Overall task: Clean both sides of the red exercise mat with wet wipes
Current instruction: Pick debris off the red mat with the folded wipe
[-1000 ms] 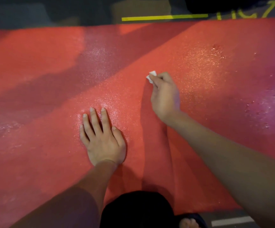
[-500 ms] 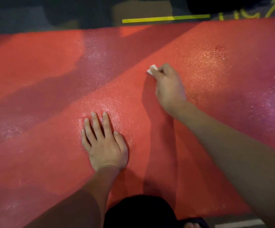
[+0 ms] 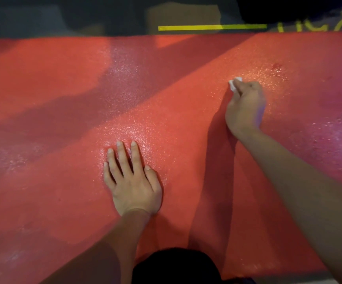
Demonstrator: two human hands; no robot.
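The red exercise mat lies flat on a dark floor and fills nearly the whole view, its far edge running straight across the top. Bands of shadow cross it at a slant, and much of its surface glistens with a fine wet sheen — strongest around the two hands and toward the right side.

The left hand lies palm down on the mat near the middle of the view, fingers straight and a little spread, thumb tucked alongside. It holds nothing; it simply presses flat against the mat.

The right hand reaches farther out, up and to the right of the left one and well apart from it. Its fingers are curled round a small white wet wipe, bunched up so that only a bit of it shows past the fingertips. The wipe touches the mat at a bright, wet patch, with a few darker droplets just beyond it to the right.

On the floor past the mat's far edge runs a yellow line, with some yellow markings to its right — too cut off to read. A dark rounded shape sits at the bottom edge between the two forearms; what it is cannot be told.
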